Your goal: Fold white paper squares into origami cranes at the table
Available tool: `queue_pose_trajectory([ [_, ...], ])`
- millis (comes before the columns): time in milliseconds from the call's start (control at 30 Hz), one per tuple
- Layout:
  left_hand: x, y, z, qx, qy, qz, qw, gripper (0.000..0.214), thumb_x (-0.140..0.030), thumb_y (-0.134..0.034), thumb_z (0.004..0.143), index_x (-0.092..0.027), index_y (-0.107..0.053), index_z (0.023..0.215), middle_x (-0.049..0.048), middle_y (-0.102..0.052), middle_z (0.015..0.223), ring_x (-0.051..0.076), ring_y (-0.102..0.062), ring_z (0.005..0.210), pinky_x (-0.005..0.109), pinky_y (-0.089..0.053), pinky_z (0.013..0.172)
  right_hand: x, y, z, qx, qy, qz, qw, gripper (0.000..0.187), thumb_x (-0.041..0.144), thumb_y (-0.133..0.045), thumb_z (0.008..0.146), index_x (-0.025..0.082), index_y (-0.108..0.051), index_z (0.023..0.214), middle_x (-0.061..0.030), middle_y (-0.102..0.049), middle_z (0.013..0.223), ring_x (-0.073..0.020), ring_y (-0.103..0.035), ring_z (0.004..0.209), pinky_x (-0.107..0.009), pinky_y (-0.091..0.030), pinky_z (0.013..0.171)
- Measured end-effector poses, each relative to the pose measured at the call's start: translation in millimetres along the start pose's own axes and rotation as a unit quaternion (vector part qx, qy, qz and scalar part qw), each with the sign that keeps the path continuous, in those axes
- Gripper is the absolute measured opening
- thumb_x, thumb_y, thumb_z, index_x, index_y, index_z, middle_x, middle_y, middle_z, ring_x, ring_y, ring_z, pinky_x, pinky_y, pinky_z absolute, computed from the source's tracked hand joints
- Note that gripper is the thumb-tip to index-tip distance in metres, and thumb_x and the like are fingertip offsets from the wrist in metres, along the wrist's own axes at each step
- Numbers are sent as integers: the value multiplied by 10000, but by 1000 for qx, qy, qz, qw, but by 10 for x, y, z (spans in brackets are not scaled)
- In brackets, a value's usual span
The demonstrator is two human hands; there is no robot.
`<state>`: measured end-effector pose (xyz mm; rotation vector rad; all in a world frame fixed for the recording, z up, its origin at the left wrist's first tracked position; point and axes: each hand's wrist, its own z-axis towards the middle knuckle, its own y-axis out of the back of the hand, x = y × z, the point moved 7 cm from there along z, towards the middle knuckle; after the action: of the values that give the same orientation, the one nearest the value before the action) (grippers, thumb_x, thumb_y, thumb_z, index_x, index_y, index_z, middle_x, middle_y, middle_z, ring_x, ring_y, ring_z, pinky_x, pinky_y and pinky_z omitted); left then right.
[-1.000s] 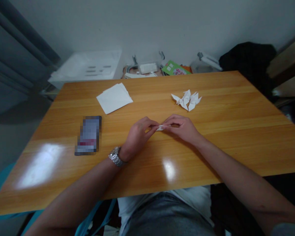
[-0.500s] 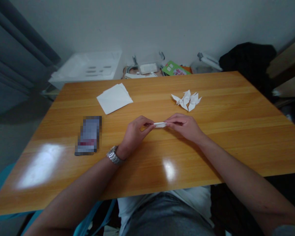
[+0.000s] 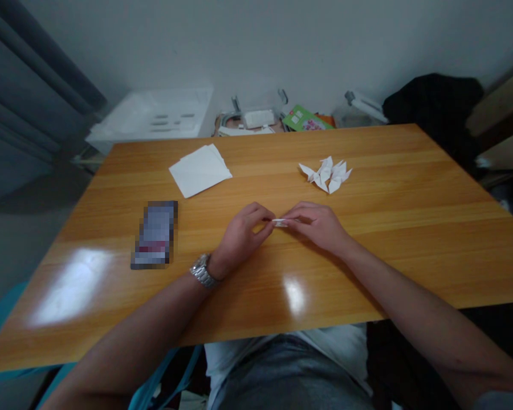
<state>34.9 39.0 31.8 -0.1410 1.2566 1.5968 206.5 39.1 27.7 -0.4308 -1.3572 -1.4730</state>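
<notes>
A small folded piece of white paper is pinched between both hands above the middle of the table. My left hand, with a metal watch on its wrist, grips the paper's left end between thumb and fingers. At the other end, my right hand closes its thumb and fingertips on it. Most of the paper is covered by the fingers, so its shape is hard to make out. Beyond the right hand lie several folded white paper figures, bunched together with pointed tips.
Flat white sheets lie at the back left of the wooden table. A phone-like device, blurred out, rests left of my hands. Behind the far edge stand a white bin and a green booklet.
Both hands have come closer together and a little nearer to me. Less of the folded paper shows between the fingers. The sheets and paper figures stay where they were.
</notes>
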Motion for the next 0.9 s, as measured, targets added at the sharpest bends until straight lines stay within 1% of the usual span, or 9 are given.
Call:
queue_pose_trajectory([
  [233,39,-7,-8,8,11,-7,1000,117,-295,-672,969,-199,-697,1031,33,-720,949,157,-669,875,275,-536,806,-17,14,1,-8,-10,-7,1000,266,491,-681,940,269,-826,924,-56,-785,908,-225,-710,835,-372,-531,783],
  [400,24,-9,-1,17,9,13,1000,162,-339,-646,988,-197,-714,950,32,-724,907,156,-668,846,268,-526,785,-78,-48,8,14,-33,10,999,251,472,-693,932,256,-820,927,-54,-793,912,-224,-716,838,-363,-527,783],
  [500,53,12,5,8,36,16,999,151,-331,-655,980,-196,-718,955,29,-728,892,156,-671,819,266,-528,760,-157,-69,-1,19,-64,42,997,259,473,-727,899,244,-801,993,-55,-798,992,-231,-722,896,-359,-529,820],
  [567,82,31,5,-3,58,8,998,133,-316,-665,970,-193,-716,962,25,-734,893,154,-676,806,262,-535,751,-213,-78,-11,17,-86,53,995,294,472,-762,862,229,-783,1025,-53,-794,1010,-233,-715,900,-353,-523,812],
  [633,101,40,2,-12,72,-4,997,123,-304,-666,965,-189,-710,964,22,-736,896,151,-681,798,258,-542,749,-261,-80,-20,13,-106,53,993,302,467,-768,851,209,-771,1008,-50,-788,968,-226,-698,855,-341,-510,771],
  [733,109,20,-7,-9,77,-18,997,115,-293,-654,968,-186,-697,966,17,-734,901,144,-683,799,247,-545,750,-299,-85,-23,13,-121,50,991,286,456,-737,872,190,-760,975,-47,-774,911,-212,-669,803,-331,-490,737],
  [833,114,-14,-21,1,79,-21,997,121,-306,-666,961,-191,-692,987,14,-730,916,140,-682,817,240,-544,763,-300,-81,-18,19,-118,44,992,282,449,-726,877,183,-752,966,-44,-761,884,-202,-648,778,-319,-475,716],
  [900,123,-31,-30,8,83,-25,996,161,-340,-683,951,-196,-695,1022,18,-731,938,145,-684,836,246,-548,776,-294,-78,-16,24,-113,40,993,276,440,-714,884,179,-751,964,-41,-751,862,-195,-635,762,-307,-462,694],
])
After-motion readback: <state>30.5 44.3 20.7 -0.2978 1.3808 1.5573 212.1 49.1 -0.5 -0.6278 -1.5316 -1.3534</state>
